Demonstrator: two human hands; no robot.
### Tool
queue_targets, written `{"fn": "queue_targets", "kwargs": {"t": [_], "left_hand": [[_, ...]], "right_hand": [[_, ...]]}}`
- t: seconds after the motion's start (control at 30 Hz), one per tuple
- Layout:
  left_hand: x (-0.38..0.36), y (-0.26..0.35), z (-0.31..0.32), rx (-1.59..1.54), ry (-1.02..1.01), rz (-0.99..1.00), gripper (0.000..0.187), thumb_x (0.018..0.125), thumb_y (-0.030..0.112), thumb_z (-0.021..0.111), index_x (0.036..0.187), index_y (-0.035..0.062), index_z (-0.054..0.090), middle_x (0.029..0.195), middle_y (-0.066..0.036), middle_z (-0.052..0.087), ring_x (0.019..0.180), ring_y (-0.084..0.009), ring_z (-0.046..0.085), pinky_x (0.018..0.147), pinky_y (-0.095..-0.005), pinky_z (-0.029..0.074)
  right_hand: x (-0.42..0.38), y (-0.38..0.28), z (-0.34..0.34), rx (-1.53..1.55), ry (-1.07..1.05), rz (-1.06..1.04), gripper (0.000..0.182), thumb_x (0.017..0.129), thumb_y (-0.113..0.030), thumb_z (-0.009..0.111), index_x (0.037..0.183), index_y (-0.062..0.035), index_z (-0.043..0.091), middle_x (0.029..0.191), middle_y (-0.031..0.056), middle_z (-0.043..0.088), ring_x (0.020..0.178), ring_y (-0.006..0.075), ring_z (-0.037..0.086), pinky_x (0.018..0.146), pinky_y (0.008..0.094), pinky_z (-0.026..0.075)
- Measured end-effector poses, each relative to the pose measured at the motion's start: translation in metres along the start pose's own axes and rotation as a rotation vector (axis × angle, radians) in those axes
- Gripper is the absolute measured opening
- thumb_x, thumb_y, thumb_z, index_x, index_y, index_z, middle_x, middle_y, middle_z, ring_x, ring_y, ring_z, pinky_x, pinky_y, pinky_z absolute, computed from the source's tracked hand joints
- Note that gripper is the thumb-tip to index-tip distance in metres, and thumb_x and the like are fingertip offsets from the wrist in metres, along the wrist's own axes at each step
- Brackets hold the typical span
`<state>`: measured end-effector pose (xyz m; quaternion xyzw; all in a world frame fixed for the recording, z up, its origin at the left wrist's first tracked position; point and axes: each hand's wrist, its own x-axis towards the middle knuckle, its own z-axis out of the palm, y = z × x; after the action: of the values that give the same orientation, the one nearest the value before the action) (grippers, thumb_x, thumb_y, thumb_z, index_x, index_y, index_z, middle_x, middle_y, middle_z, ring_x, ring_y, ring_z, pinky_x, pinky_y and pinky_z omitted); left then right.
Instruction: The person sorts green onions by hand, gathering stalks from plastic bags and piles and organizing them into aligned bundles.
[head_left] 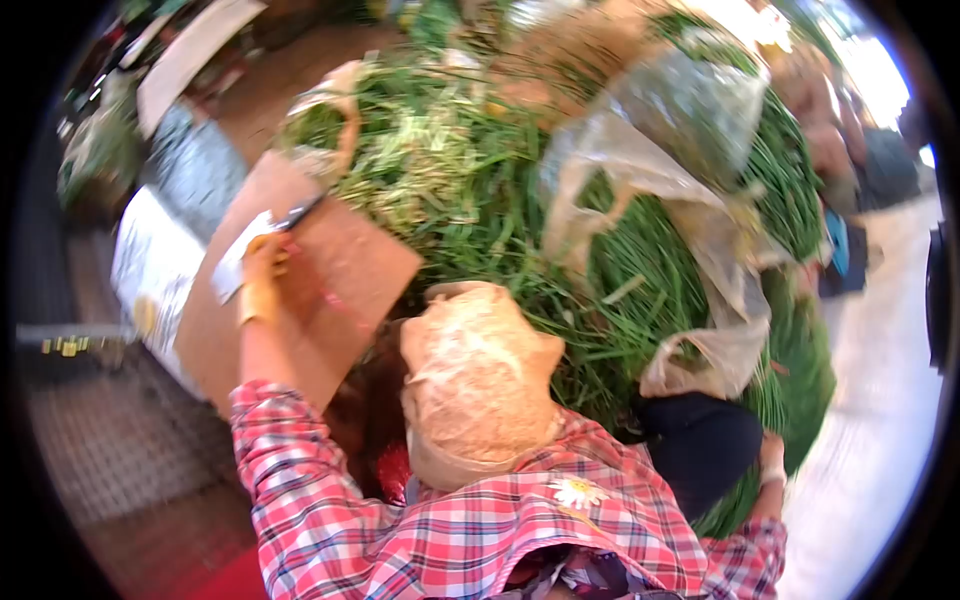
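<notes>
Head view: left hand point(262, 265) holding flat whitish item point(229, 270), dark-ended, over brown board point(365, 255); right hand point(772, 456) near green stalks point(768, 395), grip unclear.

Shirt: plaid point(450, 535), pinkish red crossed with white and dark navy
Sleeves: long, same check, left point(290, 470) and right point(745, 550)
Chest: white daisy point(577, 492), yellow centre
Neckline: dark patterned cloth point(590, 572) showing inside
Left wrist: yellow band point(260, 303), blurred
Right wrist: pale band point(773, 475)
Knee: near-black cloth point(703, 445)
</notes>
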<state>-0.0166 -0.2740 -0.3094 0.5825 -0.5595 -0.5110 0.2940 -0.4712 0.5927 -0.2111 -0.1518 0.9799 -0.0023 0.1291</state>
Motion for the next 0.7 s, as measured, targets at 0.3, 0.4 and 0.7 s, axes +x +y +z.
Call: {"fn": "queue_targets", "kwargs": {"t": [0.3,0.4,0.7], "left_hand": [[0.041,-0.027,-0.057,0.108,0.006,-0.131,0.013,0.081,0.018,0.065,0.085,0.0061,0.063,0.071,0.0,0.058,0.049,-0.0056,0.045,0.037,-0.0191,0.03],[0.074,-0.058,-0.076,0.15,0.103,-0.169,0.014,0.086,0.023,0.061,0.088,0.0087,0.062,0.07,0.002,0.057,0.045,-0.005,0.042,0.036,-0.0187,0.028],[-0.01,0.034,-0.062,0.631,0.304,-0.23,0.033,0.085,0.017,0.059,0.117,0.0078,0.055,0.089,-0.009,0.062,0.071,-0.0182,0.06,0.053,-0.0281,0.048]], "right_hand": [[0.032,-0.22,-0.113,0.681,-0.02,-0.109,0.025,0.085,-0.011,0.054,0.103,0.0035,0.063,0.095,0.0083,0.064,0.084,0.012,0.058,0.076,0.0257,0.047],[0.056,-0.28,-0.067,0.554,-0.203,-0.395,0.022,0.084,-0.01,0.057,0.103,-0.0017,0.065,0.096,0.009,0.067,0.085,0.013,0.06,0.079,0.0262,0.047],[0.141,-0.248,0.116,-0.508,-0.975,-0.496,0.024,0.079,-0.014,0.053,0.092,0.0011,0.066,0.099,0.0207,0.064,0.087,0.0317,0.063,0.077,0.0401,0.049]]}}
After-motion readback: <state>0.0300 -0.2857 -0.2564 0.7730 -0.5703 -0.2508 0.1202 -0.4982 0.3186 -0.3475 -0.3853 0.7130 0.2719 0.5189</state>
